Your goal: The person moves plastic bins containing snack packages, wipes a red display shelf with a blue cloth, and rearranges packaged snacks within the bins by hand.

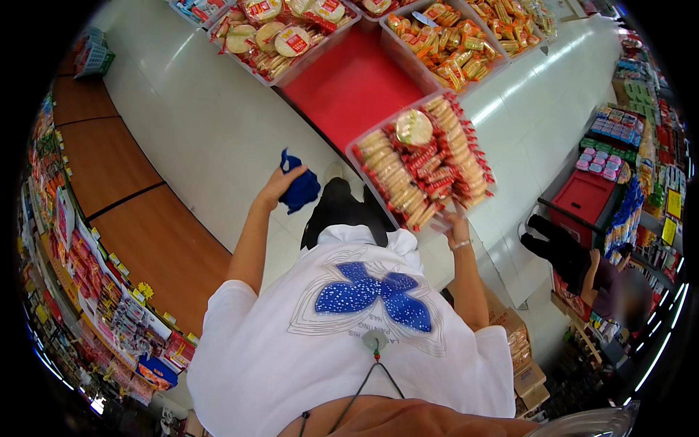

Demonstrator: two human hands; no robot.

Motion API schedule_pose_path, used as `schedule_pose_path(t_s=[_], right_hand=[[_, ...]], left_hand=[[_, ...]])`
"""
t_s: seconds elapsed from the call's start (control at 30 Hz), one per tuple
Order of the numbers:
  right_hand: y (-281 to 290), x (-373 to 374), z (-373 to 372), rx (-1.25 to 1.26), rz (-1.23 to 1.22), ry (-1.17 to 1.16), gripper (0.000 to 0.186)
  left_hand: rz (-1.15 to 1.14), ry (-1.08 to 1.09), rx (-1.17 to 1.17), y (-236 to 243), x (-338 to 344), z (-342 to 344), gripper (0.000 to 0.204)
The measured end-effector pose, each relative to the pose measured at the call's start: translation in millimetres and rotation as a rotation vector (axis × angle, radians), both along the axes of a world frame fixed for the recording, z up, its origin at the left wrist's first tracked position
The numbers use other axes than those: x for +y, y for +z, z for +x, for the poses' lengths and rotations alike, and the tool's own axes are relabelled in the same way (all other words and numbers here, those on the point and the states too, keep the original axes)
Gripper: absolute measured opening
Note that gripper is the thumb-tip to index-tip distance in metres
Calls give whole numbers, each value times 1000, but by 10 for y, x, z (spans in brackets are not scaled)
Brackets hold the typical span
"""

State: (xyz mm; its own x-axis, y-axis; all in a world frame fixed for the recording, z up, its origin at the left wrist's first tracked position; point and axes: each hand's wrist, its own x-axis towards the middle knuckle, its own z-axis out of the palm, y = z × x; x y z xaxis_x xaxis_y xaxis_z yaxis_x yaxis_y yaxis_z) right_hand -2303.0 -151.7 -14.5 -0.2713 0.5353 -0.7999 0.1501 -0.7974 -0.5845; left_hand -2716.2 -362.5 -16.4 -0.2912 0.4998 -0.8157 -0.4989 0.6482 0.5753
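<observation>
Evidently, left hand (279,183) clutched crumpled blue cloth (301,192); right hand (458,231) grasped near edge of clear plastic bin (374,191) just beyond it, heaped with wrapped round crackers (393,172). Spill seemed possible: one-handed hold could let bin tip, top packets slide.

The crumpled blue rag (300,192) looks like matt cloth, the cracker bin (372,191) smooth clear plastic, the red wrappers (439,175) glossy film, the floor tiles (182,102) shiny, the brown boards (156,247) wood-grained

Crumpled dark-blue cloth (300,192) in left hand (277,187), clear bin (375,190), filled with wrapped round crackers (437,164), at right hand (457,230)
</observation>
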Motion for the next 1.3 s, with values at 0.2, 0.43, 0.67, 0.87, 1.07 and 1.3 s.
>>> schedule_pose_path(t_s=[0.2,0.43,0.67,0.87,1.07,1.3], right_hand=[[263,-457,717,-133,-46,-123,77],[396,-842,1059,-157,-17,-407,75],[219,-1021,1468,-220,-96,-583,63],[197,-809,1385,-206,-129,-576,61],[202,-716,1460,-251,-86,-509,46],[376,-858,1154,-340,-123,-592,62]], left_hand=[[210,-145,570,-198,759,-604,67],[-14,-861,1552,-1157,1495,-852,67],[-87,-688,1292,-1245,1766,-164,53],[146,-896,1125,-1070,1451,899,46],[-233,-403,1313,-1401,2108,-312,45],[-172,-779,1363,-1486,3136,-418,54]])
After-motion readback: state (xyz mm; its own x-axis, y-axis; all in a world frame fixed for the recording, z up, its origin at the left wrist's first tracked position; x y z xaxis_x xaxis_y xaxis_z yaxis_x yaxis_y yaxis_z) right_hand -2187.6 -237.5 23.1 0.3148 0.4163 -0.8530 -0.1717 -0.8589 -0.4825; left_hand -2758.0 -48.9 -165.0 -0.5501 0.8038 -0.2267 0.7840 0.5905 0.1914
